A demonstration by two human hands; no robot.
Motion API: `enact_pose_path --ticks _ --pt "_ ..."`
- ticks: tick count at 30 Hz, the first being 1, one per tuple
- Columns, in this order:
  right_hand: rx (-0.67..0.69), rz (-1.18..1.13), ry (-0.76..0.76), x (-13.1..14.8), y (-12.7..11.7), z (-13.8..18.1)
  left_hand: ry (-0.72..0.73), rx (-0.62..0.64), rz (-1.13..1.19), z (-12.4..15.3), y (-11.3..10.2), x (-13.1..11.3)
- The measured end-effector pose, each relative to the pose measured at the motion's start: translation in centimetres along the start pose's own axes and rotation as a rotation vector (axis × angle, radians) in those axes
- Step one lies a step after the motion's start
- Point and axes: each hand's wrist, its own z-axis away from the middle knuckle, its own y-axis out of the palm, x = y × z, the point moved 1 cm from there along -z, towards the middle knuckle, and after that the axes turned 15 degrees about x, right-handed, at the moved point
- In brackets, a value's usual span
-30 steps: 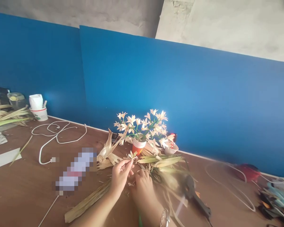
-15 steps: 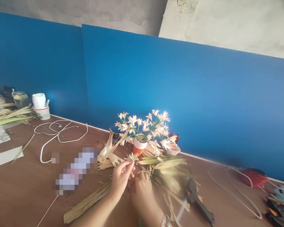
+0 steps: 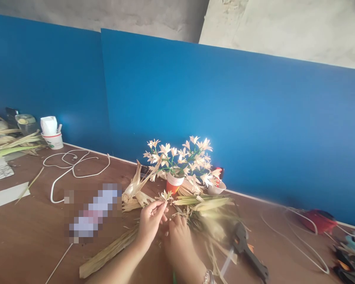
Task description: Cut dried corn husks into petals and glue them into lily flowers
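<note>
My left hand (image 3: 152, 219) pinches a small pale husk flower (image 3: 165, 195) between thumb and fingertips, its petals spreading upward. Close beside it, my right hand (image 3: 178, 236) is curled with the knuckles up; its fingertips are hidden, so what they grip cannot be made out. Just beyond the hands stands a red and white paper cup (image 3: 174, 184) full of finished cream husk flowers (image 3: 180, 157) on green stems. Dried corn husks (image 3: 136, 191) lie left of the cup, and greenish husk strips (image 3: 210, 203) lie to its right.
A black glue gun (image 3: 245, 248) rests right of my right hand. A long husk strip (image 3: 106, 254) lies left of my forearm. White cables (image 3: 73, 167) loop on the brown table (image 3: 38, 232). A blue partition (image 3: 225, 118) borders the back, and a red pouch (image 3: 318, 221) sits far right.
Almost nothing differs. The left hand keeps its pinch on the flower, and the right hand stays curled beside it with only a very slight shift.
</note>
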Motion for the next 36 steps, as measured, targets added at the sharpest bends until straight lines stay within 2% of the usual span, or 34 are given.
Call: enact_pose_path --ticks 3,8,13,16,20,24,27,30,36 --pt "-0.021 -0.005 0.007 -0.8 -1.4 0.1 -0.011 -0.020 -0.002 0.0 0.0 -0.2" --pt "0.025 -0.051 0.043 -1.7 -3.2 -0.2 0.030 -0.018 -0.023 0.1 0.0 -0.1" --pt "0.021 -0.094 0.033 -1.5 -1.4 -1.1 -0.005 -0.007 -0.019 0.2 0.1 -0.2" --pt "-0.034 -0.116 0.024 -1.4 -0.3 -1.4 -0.020 -0.008 -0.006 0.2 0.2 -0.5" --pt "-0.087 -0.151 -0.052 -1.1 -0.2 -1.5 -0.030 -0.006 0.001 0.1 0.2 -0.4" --pt "-0.079 -0.332 -0.115 -0.5 -2.6 -1.1 0.005 0.007 -0.015 0.0 0.0 0.1" --pt "-0.191 -0.456 -0.201 -0.6 -5.4 -0.3 0.006 0.015 -0.026 0.0 0.0 0.3" --pt "-0.275 -0.421 -0.298 -0.9 -7.4 0.4 -0.033 0.030 -0.019 0.1 0.3 0.4" --pt "-0.388 -0.298 -0.363 -1.1 -7.3 0.4 -0.084 0.049 -0.008 0.2 0.7 0.7"
